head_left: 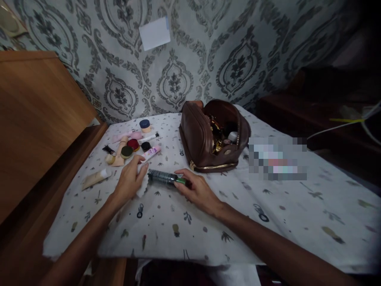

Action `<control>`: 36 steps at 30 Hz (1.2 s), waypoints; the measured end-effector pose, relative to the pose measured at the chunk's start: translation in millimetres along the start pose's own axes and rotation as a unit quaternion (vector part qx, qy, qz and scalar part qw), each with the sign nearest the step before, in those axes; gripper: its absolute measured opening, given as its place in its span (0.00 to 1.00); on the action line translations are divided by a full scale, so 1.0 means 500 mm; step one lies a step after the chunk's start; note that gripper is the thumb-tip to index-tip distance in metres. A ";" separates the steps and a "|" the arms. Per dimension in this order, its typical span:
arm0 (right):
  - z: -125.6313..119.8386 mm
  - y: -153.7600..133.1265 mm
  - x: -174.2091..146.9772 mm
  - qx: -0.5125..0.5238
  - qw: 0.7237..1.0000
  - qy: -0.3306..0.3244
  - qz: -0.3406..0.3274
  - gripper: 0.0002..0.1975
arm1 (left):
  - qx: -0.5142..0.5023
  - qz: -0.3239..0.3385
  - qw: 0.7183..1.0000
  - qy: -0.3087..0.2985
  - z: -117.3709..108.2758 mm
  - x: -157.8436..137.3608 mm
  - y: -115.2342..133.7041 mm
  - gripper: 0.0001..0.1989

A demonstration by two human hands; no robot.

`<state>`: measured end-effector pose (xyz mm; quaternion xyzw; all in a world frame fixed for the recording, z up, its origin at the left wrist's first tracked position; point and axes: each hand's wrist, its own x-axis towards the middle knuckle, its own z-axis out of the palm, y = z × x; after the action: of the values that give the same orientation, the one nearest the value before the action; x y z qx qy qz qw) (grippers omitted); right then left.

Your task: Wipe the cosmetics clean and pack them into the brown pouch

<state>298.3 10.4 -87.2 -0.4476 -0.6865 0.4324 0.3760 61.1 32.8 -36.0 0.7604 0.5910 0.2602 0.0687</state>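
Observation:
My right hand [195,190] is closed around the green-capped end of a dark tube [162,178], which lies sideways just above the cloth. My left hand [131,178] pinches a crumpled white wipe or tissue [143,187] that hangs by the tube's other end. Just beyond those left fingers is a pink and white printed tube [151,153]. Behind it sit a small black-lidded jar [145,146], a red-lidded jar [133,144] and a dark green lidded jar [126,151]. A brown cosmetic bag [193,135] stands unzipped beyond my right hand, with several items inside.
A beige tube with a white cap [97,178] lies at the left, and a blue-lidded jar [145,125] stands farther back. A wooden panel [38,119] borders the left side. At the right are a blurred-out patch [276,159] and a white cable [327,129].

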 end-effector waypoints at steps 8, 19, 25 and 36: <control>0.005 0.003 0.003 -0.043 0.998 0.012 -0.038 0.06 | 0.080 0.323 0.943 0.019 0.082 -0.023 0.097 0.10; 0.011 0.015 0.010 -0.029 0.999 0.011 -0.024 0.08 | 0.125 0.295 0.947 0.030 0.091 -0.014 0.047 0.13; 0.010 0.017 0.009 0.014 1.000 0.002 0.007 0.08 | 0.041 0.149 0.988 -0.007 0.072 0.008 -0.007 0.16; 0.007 0.010 0.005 0.143 0.986 -0.030 0.084 0.12 | -0.029 0.026 0.999 0.015 0.060 0.028 -0.056 0.20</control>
<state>295.5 13.1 -92.6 -0.4322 -0.5884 0.5692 0.3781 53.7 60.3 -69.0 0.7691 0.5642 0.2908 0.0751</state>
